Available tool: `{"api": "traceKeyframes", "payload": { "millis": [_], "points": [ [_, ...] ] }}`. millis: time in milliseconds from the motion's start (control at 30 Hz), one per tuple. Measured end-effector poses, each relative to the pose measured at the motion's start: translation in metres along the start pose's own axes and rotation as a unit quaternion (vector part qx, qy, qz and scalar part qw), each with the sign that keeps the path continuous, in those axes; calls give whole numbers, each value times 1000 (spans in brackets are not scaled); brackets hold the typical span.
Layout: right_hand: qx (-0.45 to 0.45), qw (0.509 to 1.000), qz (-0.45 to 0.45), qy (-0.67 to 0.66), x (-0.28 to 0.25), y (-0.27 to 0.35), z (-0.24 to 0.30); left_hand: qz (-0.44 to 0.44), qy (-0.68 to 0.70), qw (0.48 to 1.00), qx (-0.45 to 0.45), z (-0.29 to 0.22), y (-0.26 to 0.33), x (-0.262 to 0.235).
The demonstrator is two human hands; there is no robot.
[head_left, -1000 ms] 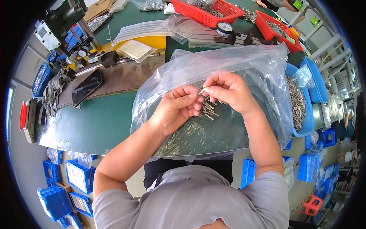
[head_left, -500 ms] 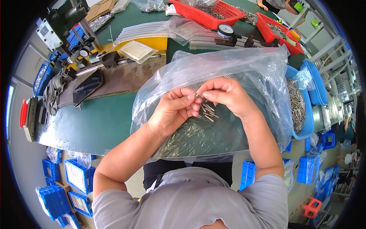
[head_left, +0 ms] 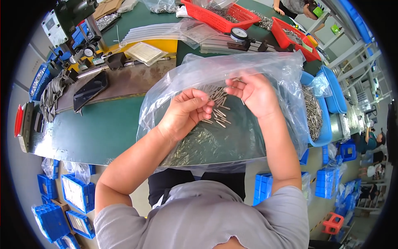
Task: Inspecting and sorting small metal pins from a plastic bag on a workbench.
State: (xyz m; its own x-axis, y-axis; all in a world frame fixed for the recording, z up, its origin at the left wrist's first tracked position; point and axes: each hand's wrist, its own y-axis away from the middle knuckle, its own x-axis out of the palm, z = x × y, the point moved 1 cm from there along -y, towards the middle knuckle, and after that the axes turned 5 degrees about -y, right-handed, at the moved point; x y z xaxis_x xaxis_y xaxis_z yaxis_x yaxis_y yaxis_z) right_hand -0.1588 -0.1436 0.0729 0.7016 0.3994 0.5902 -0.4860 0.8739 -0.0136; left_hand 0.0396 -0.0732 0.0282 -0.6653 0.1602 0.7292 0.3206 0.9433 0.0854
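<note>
My left hand (head_left: 185, 114) is above the clear plastic bag (head_left: 166, 89), its thumb and fingers curled together. Whatever it may hold is too small to make out. To its right, my right hand (head_left: 258, 94) is apart from it, palm partly turned up, fingers loosely bent and spread. A small thin metal piece (head_left: 243, 101) shows just under the right palm; I cannot tell whether it touches the hand. Between and below the hands lie several slim metal pins (head_left: 220, 118) on the plastic, with more pins partly hidden behind the left fingers.
A blue basket of metal pins (head_left: 311, 110) stands at the right. Red baskets (head_left: 219, 18) with metal parts and a dial gauge (head_left: 239, 34) are at the back. Left lie a black phone (head_left: 91, 90) and a gauge stand (head_left: 89, 52). A person (head_left: 294, 6) leans in at the far right.
My hands have parted from their meeting fingertips. The right hand moved slightly up and turned its palm upward with fingers loosened; the left stayed curled. The whole view shifted slightly.
</note>
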Motion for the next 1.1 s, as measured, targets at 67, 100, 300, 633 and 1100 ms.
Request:
{"api": "traceKeyframes", "payload": {
  "millis": [67,100,300,633,1100],
  "points": [
    [23,998,-40,-49,-5,4,6,2,-9,1000,-1,0,1,0],
    [45,991,-79,-101,-9,7,10,3,-6,1000,-1,-1,2,0],
    [-62,835,-82,540,-37,23,3,-1,-8,1000,-8,0,0,2],
    [-39,793,-45,607,-17,15,-8,18,-25,999,-31,-1,1,4],
    [42,972,19,230,20,20,-14,17,-18,999,-42,-1,3,5]
  ]
}}
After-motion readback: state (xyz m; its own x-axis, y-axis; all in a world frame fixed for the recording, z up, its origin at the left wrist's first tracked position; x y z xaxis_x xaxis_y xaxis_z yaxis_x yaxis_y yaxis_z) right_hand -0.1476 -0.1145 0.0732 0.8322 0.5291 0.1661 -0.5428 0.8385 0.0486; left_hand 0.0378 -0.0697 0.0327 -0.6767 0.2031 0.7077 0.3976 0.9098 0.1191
